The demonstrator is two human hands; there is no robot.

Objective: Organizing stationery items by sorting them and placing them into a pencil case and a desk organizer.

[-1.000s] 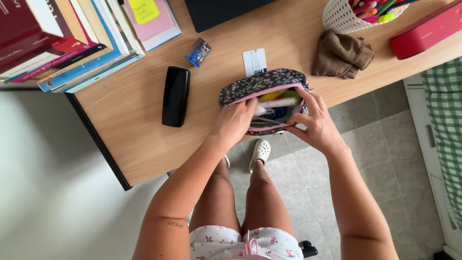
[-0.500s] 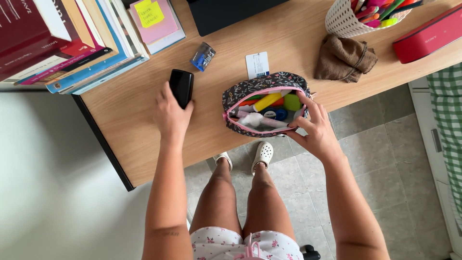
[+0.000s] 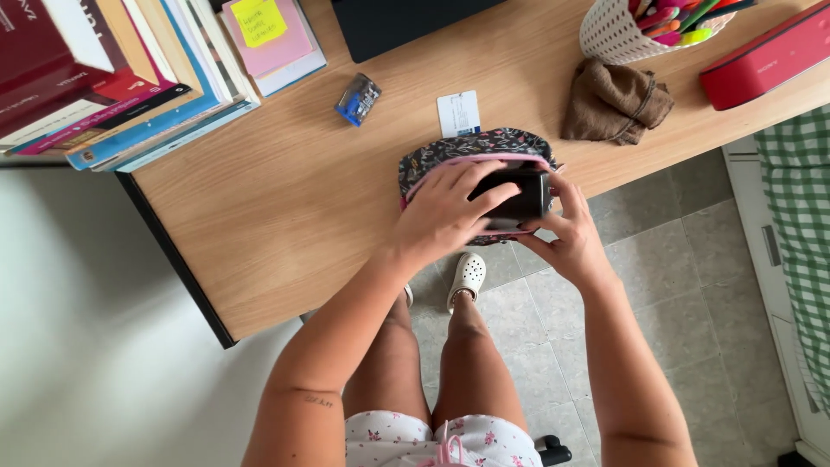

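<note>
Black and glossy, the hard case (image 3: 517,194) sits in the mouth of the floral pouch (image 3: 450,154), and the left hand (image 3: 445,212) has its fingers (image 3: 484,201) curled over the case's near end, gripping it. Right hand (image 3: 566,242) comes in from the other side, fingers (image 3: 558,186) spread and pressed against the pouch's right end and the case's far tip, steadying both. The pouch itself lies at the near edge of the wooden surface (image 3: 285,207), hanging slightly over it.

Just behind the pouch, a white card (image 3: 457,112) lies flat; a small blue sharpener (image 3: 357,98) is off to its left. Toward the far right corner, a crumpled brown cloth (image 3: 616,102) sits beside a white perforated pen holder (image 3: 612,33) full of coloured markers, with a red box (image 3: 765,56) at the right edge. Far left corner: a stack of books (image 3: 112,78), a pink notebook (image 3: 277,39) bearing a yellow sticky note. A dark flat device (image 3: 406,19) rests at the far edge.

Below the surface, grey floor tiles (image 3: 674,285), white clogs (image 3: 467,272), a green checked fabric (image 3: 800,233) at right.
</note>
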